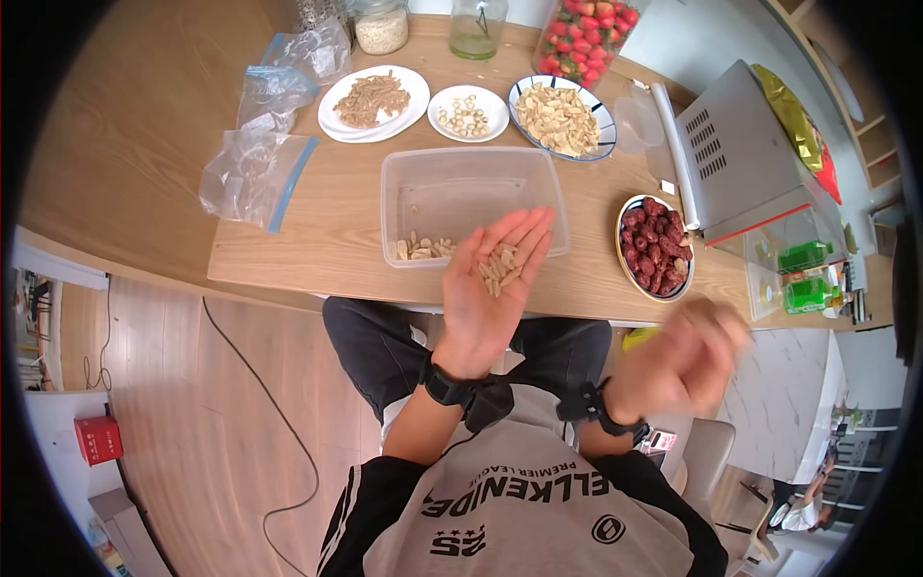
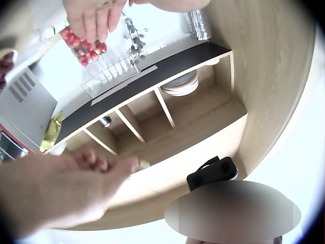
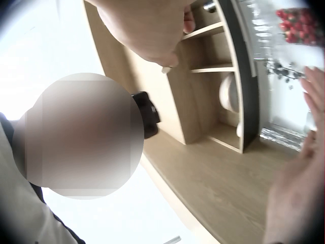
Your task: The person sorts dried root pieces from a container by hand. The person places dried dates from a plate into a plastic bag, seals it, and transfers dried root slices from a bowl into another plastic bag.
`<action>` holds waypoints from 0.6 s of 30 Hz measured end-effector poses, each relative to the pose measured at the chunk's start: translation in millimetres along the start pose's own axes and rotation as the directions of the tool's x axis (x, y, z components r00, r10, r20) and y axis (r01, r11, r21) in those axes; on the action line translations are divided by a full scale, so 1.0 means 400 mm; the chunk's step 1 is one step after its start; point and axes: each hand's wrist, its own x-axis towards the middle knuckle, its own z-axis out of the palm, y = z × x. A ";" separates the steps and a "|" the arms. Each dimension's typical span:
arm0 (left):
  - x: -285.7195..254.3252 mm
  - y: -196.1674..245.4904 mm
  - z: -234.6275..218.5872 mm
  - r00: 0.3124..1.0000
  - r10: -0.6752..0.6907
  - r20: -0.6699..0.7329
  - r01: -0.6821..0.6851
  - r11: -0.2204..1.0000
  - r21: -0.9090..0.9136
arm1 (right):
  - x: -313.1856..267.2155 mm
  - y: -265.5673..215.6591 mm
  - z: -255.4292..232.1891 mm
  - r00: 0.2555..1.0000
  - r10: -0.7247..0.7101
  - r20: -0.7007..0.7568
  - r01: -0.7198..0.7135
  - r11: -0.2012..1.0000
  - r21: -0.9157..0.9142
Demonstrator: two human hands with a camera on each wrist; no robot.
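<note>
In the head view my left hand (image 1: pixel 495 293) is palm up with its fingers extended, over the front edge of a clear plastic box (image 1: pixel 471 178). A small heap of beige elongated dried pieces (image 1: pixel 499 270) lies on its palm and fingers. Similar pale pieces (image 1: pixel 423 248) sit in the box's near left corner. My right hand (image 1: pixel 685 361), blurred, is raised off to the right, below the bowl of red dates (image 1: pixel 657 245). In the left wrist view, its thumb and finger pinch one small pale piece (image 2: pixel 143 164), the same piece that shows at its fingertips in the right wrist view.
Behind the box stand a white plate of brown strips (image 1: pixel 370 101), a small plate of pale rings (image 1: pixel 466 117) and a bowl of dried slices (image 1: pixel 562 120). Zip bags (image 1: pixel 255 178) lie left. Jars and strawberries (image 1: pixel 586 38) are at the back; a grey appliance (image 1: pixel 735 144) is right.
</note>
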 end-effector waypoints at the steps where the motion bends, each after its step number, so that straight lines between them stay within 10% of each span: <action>1: -0.002 0.000 0.006 1.000 0.000 -0.024 0.000 1.000 -0.003 | 0.030 0.005 -0.023 0.988 -0.124 -0.087 0.141 0.963 0.227; 3: 0.000 -0.001 0.006 0.999 -0.004 -0.044 0.004 1.000 -0.007 | 0.056 0.010 -0.025 0.955 -0.201 -0.219 0.260 0.921 0.289; 5: 0.001 -0.004 -0.004 1.000 0.002 -0.005 -0.002 0.999 -0.036 | 0.083 0.049 0.013 0.919 -0.248 -0.307 0.199 0.963 -0.182; 7: -0.007 -0.008 0.006 1.000 -0.005 -0.005 0.005 0.999 -0.044 | 0.110 0.112 0.072 0.987 0.090 0.131 -0.050 0.957 -0.287; 9: -0.006 -0.003 0.015 1.000 0.006 0.006 -0.006 0.999 -0.051 | 0.078 0.165 0.075 0.822 0.411 0.393 -0.288 0.897 -0.335; 18: -0.011 0.002 -0.005 0.999 -0.003 -0.051 0.007 0.997 0.078 | -0.068 0.062 0.093 0.641 0.300 0.706 -0.378 0.924 -0.049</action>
